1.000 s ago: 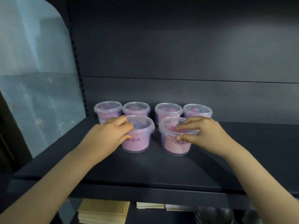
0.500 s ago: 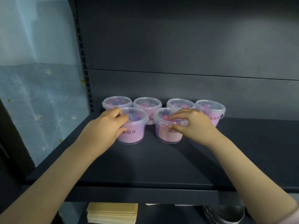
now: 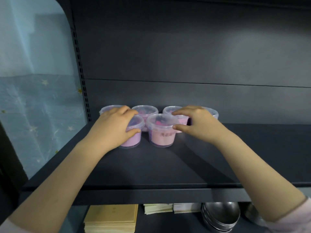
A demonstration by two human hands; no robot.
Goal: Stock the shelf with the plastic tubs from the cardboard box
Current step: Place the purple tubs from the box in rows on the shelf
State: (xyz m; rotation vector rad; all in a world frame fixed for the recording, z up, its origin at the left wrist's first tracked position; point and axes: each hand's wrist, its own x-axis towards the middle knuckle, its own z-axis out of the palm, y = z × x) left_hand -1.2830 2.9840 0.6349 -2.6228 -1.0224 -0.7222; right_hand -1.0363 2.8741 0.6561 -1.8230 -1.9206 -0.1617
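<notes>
Six clear plastic tubs with pink contents stand on the dark shelf (image 3: 151,165), four in a back row and two in front. My left hand (image 3: 112,126) grips the front left tub (image 3: 133,140), fingers over its lid and thumb on its near side. My right hand (image 3: 198,123) holds the right edge of the front right tub (image 3: 161,137) between thumb and fingertips. Behind them I see the back tubs (image 3: 146,110); the outer ones (image 3: 107,109) (image 3: 213,113) are partly hidden by my hands. The cardboard box is out of view.
A perforated upright (image 3: 80,78) and a pale blue curtain (image 3: 33,98) border the shelf on the left. The shelf below carries a stack of tan sheets (image 3: 111,217), white paper stacks (image 3: 168,208) and nested metal bowls (image 3: 220,216). Bare shelf stretches to the right of the tubs.
Both front tubs have been pushed back against the back row and closer together. My right hand has slid from the lid's top to its right edge.
</notes>
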